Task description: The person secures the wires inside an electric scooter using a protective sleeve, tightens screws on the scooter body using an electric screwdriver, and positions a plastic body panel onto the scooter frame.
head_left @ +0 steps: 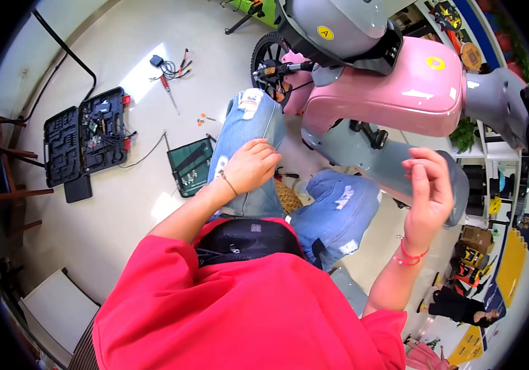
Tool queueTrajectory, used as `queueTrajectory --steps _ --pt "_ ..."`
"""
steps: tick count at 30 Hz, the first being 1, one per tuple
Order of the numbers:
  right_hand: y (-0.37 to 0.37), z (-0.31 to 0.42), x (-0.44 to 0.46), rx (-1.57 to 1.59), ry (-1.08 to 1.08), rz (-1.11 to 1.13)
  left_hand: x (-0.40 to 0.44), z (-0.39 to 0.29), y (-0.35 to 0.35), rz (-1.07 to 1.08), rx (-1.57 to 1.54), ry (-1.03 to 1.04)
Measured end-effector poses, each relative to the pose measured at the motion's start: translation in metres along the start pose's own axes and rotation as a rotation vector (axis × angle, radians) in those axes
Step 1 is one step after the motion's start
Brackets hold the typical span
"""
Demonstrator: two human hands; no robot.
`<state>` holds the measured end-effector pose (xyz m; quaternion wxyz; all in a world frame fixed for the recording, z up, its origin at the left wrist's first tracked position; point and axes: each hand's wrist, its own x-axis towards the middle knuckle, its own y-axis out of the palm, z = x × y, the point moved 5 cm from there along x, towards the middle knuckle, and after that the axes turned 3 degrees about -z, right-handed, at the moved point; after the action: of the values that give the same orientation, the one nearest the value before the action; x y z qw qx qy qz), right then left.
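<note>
My left hand [253, 165] rests on the thigh of my ripped blue jeans [249, 126], palm down, its fingers loosely together; anything under them is hidden. Raised at the right, my right hand [429, 188] has its fingers bent and apart and holds nothing. It hangs over the grey footboard [394, 163] of a pink and grey scooter [388, 92], seemingly without touching it. A black bag [249, 239] lies at my waist. Beside my left leg on the floor is an open green case [192, 166] with small metal parts.
An open black tool case [84, 139] lies on the floor at the left. A screwdriver [169, 92] and a coiled cable [164, 66] lie further up. A white panel [61, 308] stands lower left. At the right are shelves [502, 160] and a person in dark clothes [459, 304].
</note>
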<state>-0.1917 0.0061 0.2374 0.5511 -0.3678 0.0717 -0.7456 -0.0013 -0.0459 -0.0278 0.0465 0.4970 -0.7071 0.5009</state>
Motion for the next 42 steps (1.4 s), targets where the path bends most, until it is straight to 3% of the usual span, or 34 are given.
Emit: queueTrajectory --steps 4,10,18,22,24,26,28,30,32,36,39,42 --pt "0.016 -0.013 0.018 -0.074 -0.008 0.138 0.004 0.000 -0.012 -0.066 -0.065 -0.055" --pt "-0.014 -0.049 0.033 -0.101 0.240 0.060 0.007 0.008 -0.017 -0.118 -0.067 -0.120" --pt "-0.061 -0.103 0.036 -0.198 0.251 -0.060 0.010 0.011 -0.016 -0.070 -0.027 -0.100" --pt "-0.049 -0.134 0.024 -0.251 0.308 0.044 0.006 0.013 -0.018 -0.062 -0.045 -0.140" --pt "-0.038 -0.145 0.014 -0.374 0.311 0.136 0.001 0.012 -0.034 -0.196 0.158 -0.181" --pt "-0.035 -0.173 -0.007 -0.381 0.371 0.195 -0.010 0.015 -0.034 -0.137 0.205 -0.257" --pt "-0.031 -0.212 -0.036 -0.498 0.431 0.371 -0.010 0.019 -0.044 -0.113 0.289 -0.408" --pt "-0.030 -0.242 -0.074 -0.559 0.405 0.462 -0.021 0.019 -0.048 -0.056 0.290 -0.379" --pt "-0.035 -0.282 -0.118 -0.884 0.406 0.675 -0.029 0.020 -0.055 -0.066 0.131 -0.330" --pt "-0.042 -0.281 -0.167 -0.943 0.380 0.578 -0.044 0.001 -0.070 -0.096 -0.034 -0.398" --pt "-0.044 -0.280 -0.188 -0.929 0.268 0.405 -0.036 -0.018 -0.075 -0.083 -0.036 -0.334" --pt "-0.054 -0.278 -0.194 -0.825 0.302 0.339 -0.017 -0.037 -0.076 -0.102 -0.094 -0.312"
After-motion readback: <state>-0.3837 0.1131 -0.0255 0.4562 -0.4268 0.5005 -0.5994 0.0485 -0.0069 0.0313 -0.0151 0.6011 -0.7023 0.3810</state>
